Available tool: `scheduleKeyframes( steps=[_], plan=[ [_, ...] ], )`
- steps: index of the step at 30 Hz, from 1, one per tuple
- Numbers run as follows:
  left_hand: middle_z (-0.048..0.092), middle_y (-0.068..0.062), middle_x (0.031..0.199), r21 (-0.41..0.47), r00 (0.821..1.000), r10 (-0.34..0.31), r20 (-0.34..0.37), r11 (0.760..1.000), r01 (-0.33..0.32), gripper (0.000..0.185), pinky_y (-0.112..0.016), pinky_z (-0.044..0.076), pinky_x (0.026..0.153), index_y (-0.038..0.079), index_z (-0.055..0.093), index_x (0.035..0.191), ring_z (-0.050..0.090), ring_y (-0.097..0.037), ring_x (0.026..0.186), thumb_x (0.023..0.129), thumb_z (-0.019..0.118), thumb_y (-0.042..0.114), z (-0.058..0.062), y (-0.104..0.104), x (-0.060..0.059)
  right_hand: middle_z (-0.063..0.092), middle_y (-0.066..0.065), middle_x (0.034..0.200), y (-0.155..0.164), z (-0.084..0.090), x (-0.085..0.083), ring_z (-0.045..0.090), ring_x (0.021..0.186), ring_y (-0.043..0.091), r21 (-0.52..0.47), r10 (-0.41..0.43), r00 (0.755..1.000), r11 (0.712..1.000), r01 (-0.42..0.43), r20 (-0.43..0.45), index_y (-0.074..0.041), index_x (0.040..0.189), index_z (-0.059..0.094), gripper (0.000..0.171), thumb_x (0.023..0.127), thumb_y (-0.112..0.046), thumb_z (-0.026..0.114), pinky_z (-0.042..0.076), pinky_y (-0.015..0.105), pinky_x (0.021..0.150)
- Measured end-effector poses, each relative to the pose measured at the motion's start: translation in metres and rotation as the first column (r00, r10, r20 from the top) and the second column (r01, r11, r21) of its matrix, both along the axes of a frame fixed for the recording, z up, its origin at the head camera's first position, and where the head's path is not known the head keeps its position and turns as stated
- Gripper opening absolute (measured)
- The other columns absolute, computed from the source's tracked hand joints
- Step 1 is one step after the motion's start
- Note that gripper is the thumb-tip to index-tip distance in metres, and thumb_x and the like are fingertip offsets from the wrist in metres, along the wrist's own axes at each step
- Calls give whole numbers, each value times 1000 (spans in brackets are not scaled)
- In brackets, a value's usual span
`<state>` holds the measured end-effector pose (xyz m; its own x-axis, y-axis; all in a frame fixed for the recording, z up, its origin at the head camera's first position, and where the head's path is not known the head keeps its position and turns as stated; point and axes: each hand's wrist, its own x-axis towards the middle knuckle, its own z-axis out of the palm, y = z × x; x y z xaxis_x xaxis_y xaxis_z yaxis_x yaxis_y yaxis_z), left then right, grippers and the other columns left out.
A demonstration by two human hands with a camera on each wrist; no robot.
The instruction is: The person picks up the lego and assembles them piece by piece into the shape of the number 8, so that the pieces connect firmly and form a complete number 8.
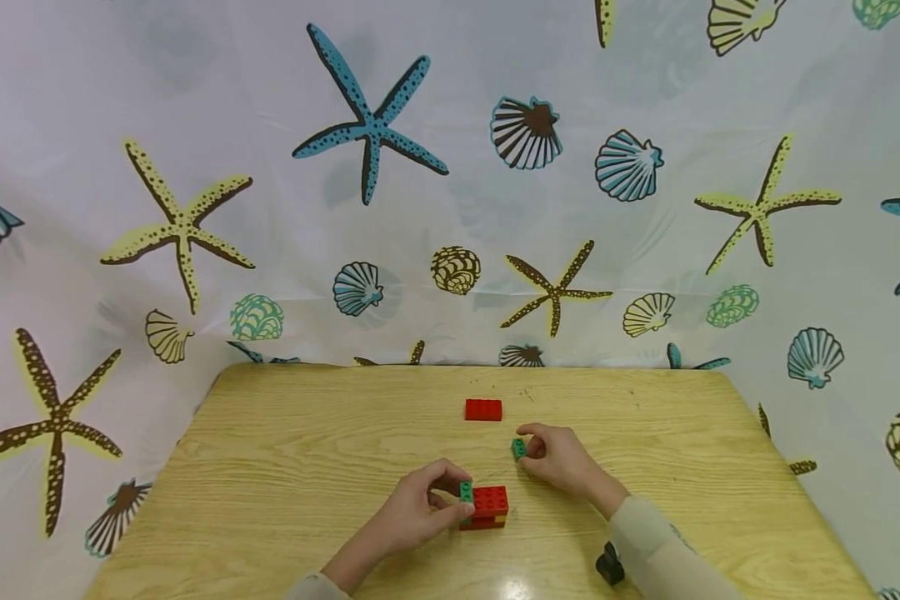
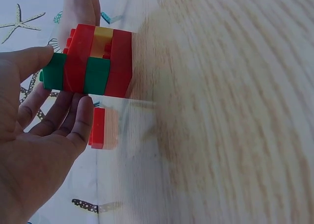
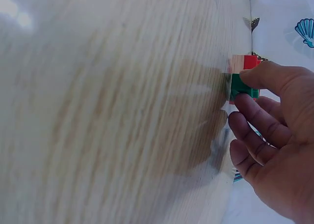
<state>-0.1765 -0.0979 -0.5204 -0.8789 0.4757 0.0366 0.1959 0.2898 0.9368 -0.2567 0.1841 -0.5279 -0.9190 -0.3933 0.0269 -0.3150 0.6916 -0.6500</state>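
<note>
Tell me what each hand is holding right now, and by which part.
The left hand grips the brick stack at its left end, fingers on the green brick. The right hand pinches a small green brick between thumb and fingers.

table [image 3: 122, 111] blurred, forearms cut off

Looked all over and there's nothing readable here, no words, numbers, logos or labels. The bricks are plain and the backdrop cloth [image 1: 450, 208] only has starfish and shell prints, no lettering on it.
</note>
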Motion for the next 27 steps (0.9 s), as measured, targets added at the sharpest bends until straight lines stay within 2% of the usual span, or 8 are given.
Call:
scheduleKeyframes(
  steps=[5,15,24,27],
  plan=[
    [70,-7,123,1,1000,-4,6,1000,4,35,-25,58,85,5,65,126,67,-27,115,101,74,26,1,0,0,69,-3,88,-3,0,0,59,77,9,5,5,1000,1000,-5,1,1,133,67,44,93,-12,78,53,27,74],
    [70,-7,122,-6,1000,4,11,1000,-4,33,-24,57,84,5,65,126,68,-26,115,101,74,25,2,1,0,69,-1,89,-4,-4,-3,59,79,9,12,1,1000,1000,-1,-16,-2,124,71,36,92,-13,80,53,29,74],
    [71,-8,122,-16,1000,9,-2,1000,-9,34,-25,58,84,4,65,126,68,-27,114,100,74,25,2,2,1,69,7,99,0,2,3,55,82,12,-11,5,999,1000,-5,-48,-1,124,72,36,92,-15,81,48,26,71],
    [71,-8,122,-20,1000,10,-8,1000,-10,34,-24,57,83,4,65,126,68,-28,114,100,74,25,2,3,0,71,8,106,1,6,5,59,87,16,-10,2,998,1000,-2,-59,-1,125,72,37,92,-15,80,51,28,74]
  ],
)
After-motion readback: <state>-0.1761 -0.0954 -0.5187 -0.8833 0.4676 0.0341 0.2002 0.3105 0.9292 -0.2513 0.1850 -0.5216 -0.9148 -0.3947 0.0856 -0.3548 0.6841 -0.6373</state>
